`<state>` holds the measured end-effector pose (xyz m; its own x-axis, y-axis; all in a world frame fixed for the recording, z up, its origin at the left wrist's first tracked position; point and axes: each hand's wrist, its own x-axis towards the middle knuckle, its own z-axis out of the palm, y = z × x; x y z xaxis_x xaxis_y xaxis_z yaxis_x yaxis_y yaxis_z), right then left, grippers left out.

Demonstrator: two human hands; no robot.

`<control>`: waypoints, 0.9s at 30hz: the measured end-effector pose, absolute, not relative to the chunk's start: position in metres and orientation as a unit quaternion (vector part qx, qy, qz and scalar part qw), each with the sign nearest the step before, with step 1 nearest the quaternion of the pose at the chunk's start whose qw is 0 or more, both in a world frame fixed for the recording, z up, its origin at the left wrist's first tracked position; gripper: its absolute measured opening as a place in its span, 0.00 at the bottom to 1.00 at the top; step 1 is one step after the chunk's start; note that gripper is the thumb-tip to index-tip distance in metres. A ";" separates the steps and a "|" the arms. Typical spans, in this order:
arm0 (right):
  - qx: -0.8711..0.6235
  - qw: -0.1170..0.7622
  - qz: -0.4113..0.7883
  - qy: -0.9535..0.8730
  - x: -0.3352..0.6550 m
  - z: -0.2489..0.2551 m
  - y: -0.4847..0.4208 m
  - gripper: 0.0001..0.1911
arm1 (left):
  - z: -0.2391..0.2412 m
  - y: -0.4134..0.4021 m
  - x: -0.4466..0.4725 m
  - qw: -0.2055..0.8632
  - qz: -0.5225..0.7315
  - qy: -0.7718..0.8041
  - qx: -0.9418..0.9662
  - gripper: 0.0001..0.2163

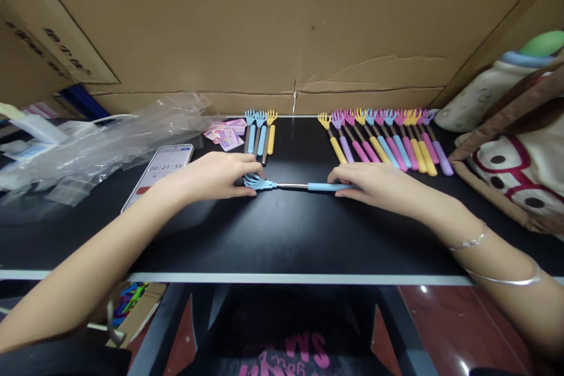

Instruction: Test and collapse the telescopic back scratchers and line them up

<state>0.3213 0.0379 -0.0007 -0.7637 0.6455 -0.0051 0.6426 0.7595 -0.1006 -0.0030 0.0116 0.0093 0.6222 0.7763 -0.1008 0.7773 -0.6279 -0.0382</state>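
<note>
A light-blue back scratcher [291, 186] with a claw-shaped head and metal rod lies level just over the black table, or on it. My left hand [220, 176] pinches its claw end between thumb and fingers. At the other end, my right hand [372, 185] grips the blue handle, partly covering it. Behind my left hand are a few blue and yellow back scratchers [271, 138], their lower ends partly hidden. A row of several yellow, purple, pink and blue back scratchers [381, 140] lies beyond my right hand, claws toward the cardboard.
Small printed cards [230, 136] and crumpled clear plastic bags [110, 144] lie at left, near a phone [170, 161] showing a timer. A bottle [480, 85] and a brown-edged bag [506, 158] stand at right. A cardboard wall [273, 29] closes off the back.
</note>
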 end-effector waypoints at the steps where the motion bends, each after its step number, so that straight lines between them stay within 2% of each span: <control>1: -0.342 0.016 0.047 -0.938 0.321 -0.001 0.038 0.07 | 0.009 0.012 -0.003 0.005 -0.054 0.431 0.901 0.13; 27: -0.361 0.000 0.060 -0.930 0.324 0.000 0.039 0.09 | 0.011 0.011 -0.004 0.007 -0.063 0.433 0.899 0.17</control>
